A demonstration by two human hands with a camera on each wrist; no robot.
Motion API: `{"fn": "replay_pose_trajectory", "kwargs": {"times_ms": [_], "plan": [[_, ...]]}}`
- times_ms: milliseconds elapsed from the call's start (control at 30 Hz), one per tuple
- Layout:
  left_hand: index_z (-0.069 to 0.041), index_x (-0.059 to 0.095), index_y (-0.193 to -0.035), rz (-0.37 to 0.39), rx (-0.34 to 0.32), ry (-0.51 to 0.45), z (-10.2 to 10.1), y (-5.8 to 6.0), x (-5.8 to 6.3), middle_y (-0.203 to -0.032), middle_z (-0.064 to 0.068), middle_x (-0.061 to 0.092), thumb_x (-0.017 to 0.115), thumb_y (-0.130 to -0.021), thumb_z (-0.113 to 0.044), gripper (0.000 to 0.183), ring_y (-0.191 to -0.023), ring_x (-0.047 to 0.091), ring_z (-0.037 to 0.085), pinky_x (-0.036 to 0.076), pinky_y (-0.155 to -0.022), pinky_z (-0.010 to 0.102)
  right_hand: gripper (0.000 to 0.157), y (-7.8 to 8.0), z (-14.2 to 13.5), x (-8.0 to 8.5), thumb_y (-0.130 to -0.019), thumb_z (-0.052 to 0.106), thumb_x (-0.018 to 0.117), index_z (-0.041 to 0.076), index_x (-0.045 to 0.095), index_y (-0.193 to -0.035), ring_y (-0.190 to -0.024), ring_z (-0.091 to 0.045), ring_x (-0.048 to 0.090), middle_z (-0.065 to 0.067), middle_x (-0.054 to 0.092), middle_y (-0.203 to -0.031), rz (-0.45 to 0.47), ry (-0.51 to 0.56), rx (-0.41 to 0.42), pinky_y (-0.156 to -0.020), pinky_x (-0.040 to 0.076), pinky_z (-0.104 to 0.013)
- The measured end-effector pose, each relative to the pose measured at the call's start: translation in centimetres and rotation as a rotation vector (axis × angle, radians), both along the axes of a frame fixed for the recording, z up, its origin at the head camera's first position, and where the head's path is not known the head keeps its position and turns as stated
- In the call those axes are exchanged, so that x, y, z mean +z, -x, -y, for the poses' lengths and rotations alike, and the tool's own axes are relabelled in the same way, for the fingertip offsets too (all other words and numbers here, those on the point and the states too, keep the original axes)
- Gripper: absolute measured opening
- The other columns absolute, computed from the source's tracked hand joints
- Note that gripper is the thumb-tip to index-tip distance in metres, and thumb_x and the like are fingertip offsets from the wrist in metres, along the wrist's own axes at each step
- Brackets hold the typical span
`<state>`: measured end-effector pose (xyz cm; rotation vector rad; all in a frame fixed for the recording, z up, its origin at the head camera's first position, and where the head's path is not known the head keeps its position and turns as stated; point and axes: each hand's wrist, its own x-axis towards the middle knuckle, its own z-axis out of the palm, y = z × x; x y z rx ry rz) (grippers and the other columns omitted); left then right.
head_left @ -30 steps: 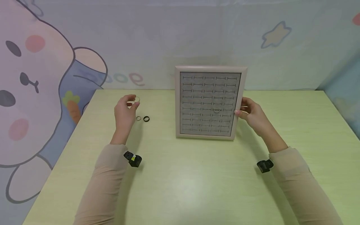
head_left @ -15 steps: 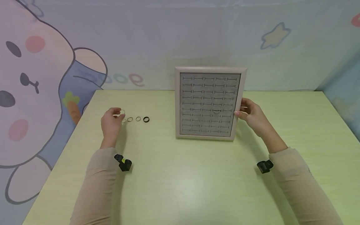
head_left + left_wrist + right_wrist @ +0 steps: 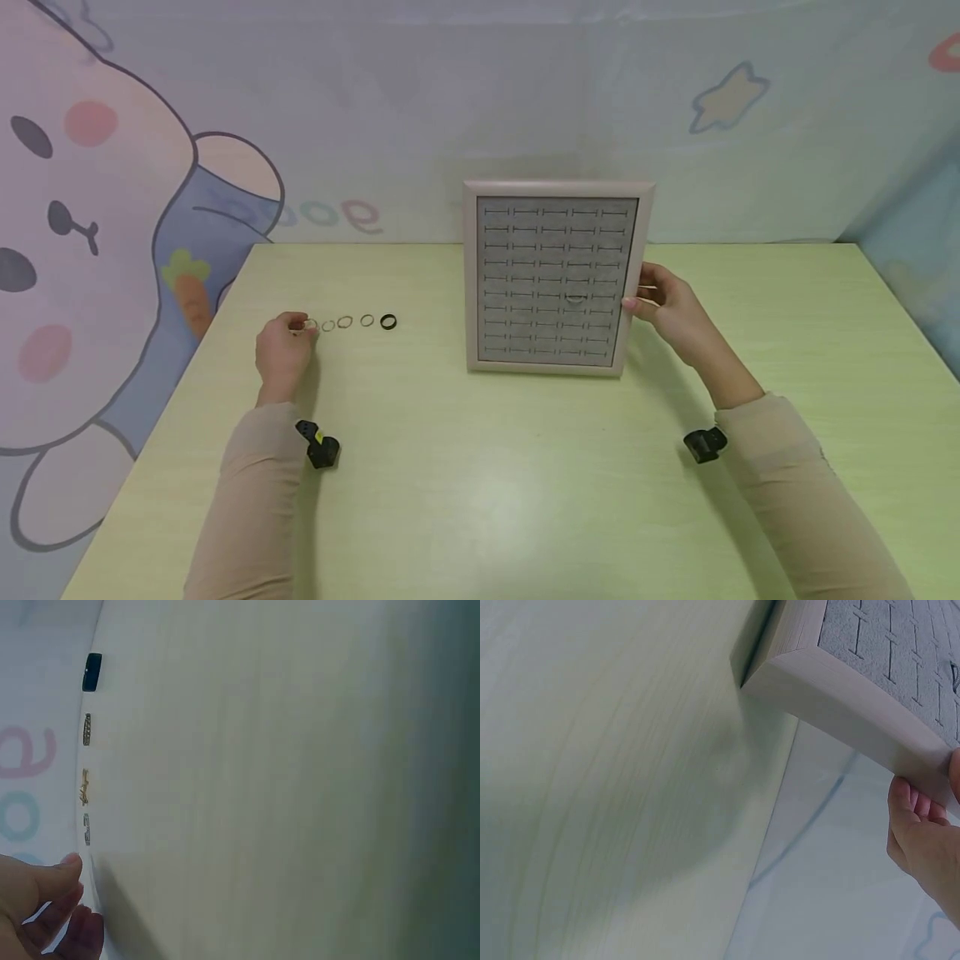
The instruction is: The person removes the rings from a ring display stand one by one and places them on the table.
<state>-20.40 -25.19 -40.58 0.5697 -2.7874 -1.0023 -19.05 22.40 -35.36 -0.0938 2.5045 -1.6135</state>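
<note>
At the left end of a row of rings, my left hand (image 3: pixel 283 352) pinches a thin ring (image 3: pixel 312 325) between thumb and fingers, low at the table top. In the left wrist view the fingers hide that ring. Beside it lie a pale ring (image 3: pixel 328 326), a gold-toned ring (image 3: pixel 345 322), a thin patterned ring (image 3: pixel 367 320) and a wider black ring (image 3: pixel 388 322). My right hand (image 3: pixel 667 312) grips the right edge of a pale-framed ring display board (image 3: pixel 471 283), thumb in front and fingers behind. One ring (image 3: pixel 576 299) sits in a slot of its grey slotted panel.
The board stands tilted back on the light wooden table (image 3: pixel 480 467), near its far edge. Behind hangs a cartoon-printed cloth (image 3: pixel 375 108). Wrist cameras (image 3: pixel 322 450) are worn on both sleeves.
My left hand has moved left and down toward the table, carrying the ring to the row's left end and uncovering the other rings. My right hand and the board have stayed put.
</note>
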Motion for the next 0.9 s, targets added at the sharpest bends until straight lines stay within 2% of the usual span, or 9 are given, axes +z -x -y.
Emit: {"fn": "replay_pose_trajectory", "kwargs": {"times_ms": [167, 267, 433, 667, 900], "plan": [[0.002, 0.055, -0.128, 0.059, 0.008, 0.013, 0.20, 0.16, -0.49, -0.125, 0.023, 0.059, 0.054, -0.097, -0.013, 0.035, -0.112, 0.056, 0.038, 0.044, -0.091, 0.049, 0.057, -0.01, -0.05, 0.02, -0.098, 0.011, 0.051, 0.001, 0.025, -0.148, -0.122, -0.016, 0.044, -0.013, 0.042, -0.135, 0.000, 0.005, -0.001, -0.094, 0.042, -0.016], [0.001, 0.056, -0.128, 0.067, 0.005, 0.019, 0.24, 0.15, -0.57, -0.126, 0.022, 0.059, 0.054, -0.096, -0.013, 0.034, -0.111, 0.057, 0.037, 0.046, -0.089, 0.048, 0.057, 0.02, -0.05, 0.01, -0.098, 0.011, 0.051, 0.000, 0.025, -0.148, -0.120, -0.014, 0.044, -0.013, 0.043, -0.134, -0.005, 0.008, 0.002, -0.091, 0.042, -0.014], [0.000, 0.056, -0.129, 0.083, -0.008, 0.013, 0.13, 0.10, -0.32, -0.130, 0.022, 0.058, 0.054, -0.096, -0.013, 0.035, -0.115, 0.057, 0.037, 0.046, -0.092, 0.049, 0.057, 0.06, -0.05, -0.03, -0.098, 0.012, 0.051, 0.001, 0.026, -0.148, -0.119, -0.012, 0.044, -0.012, 0.043, -0.134, -0.006, 0.003, 0.001, -0.092, 0.042, -0.014], [0.000, 0.056, -0.130, 0.093, -0.003, 0.025, 0.01, 0.04, -0.06, -0.131, 0.021, 0.058, 0.055, -0.096, -0.011, 0.036, -0.121, 0.054, 0.038, 0.045, -0.096, 0.051, 0.057, -0.04, 0.00, 0.14, -0.098, 0.011, 0.051, 0.000, 0.025, -0.148, -0.124, -0.019, 0.044, -0.014, 0.042, -0.136, -0.004, 0.008, 0.003, -0.093, 0.042, -0.016], [-0.001, 0.053, -0.133, 0.080, 0.009, -0.016, -0.07, 0.18, -0.04, -0.135, 0.022, 0.055, 0.053, -0.097, -0.012, 0.038, -0.125, 0.050, 0.040, 0.042, -0.101, 0.051, 0.057, -0.20, -0.01, 0.26, -0.098, 0.011, 0.051, 0.000, 0.025, -0.148, -0.121, -0.017, 0.045, -0.014, 0.042, -0.135, -0.001, 0.007, 0.002, -0.091, 0.042, -0.014]]}}
